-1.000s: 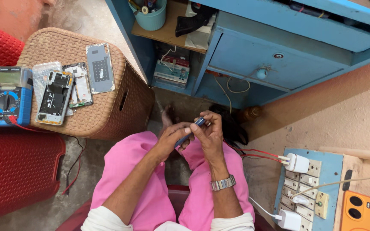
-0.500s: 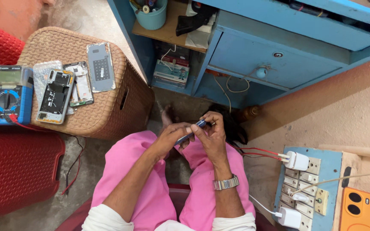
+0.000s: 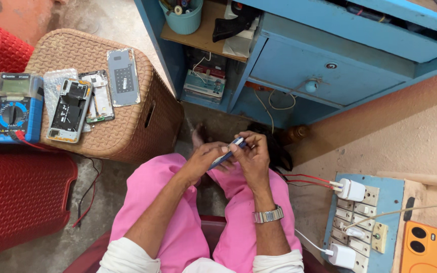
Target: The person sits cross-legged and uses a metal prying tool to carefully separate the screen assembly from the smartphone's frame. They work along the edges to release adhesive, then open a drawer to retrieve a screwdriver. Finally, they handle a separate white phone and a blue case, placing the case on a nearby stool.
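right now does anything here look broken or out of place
Yes. On the wicker stool, an opened phone lies with its insides bare, its grey back cover set apart beside it. Both hands, left hand and right hand, grip a slim blue-and-white tool. Nothing looks spilled.

Pink trousers (image 3: 178,222), white rolled sleeves (image 3: 122,258), metal wristwatch (image 3: 268,216) on right wrist.
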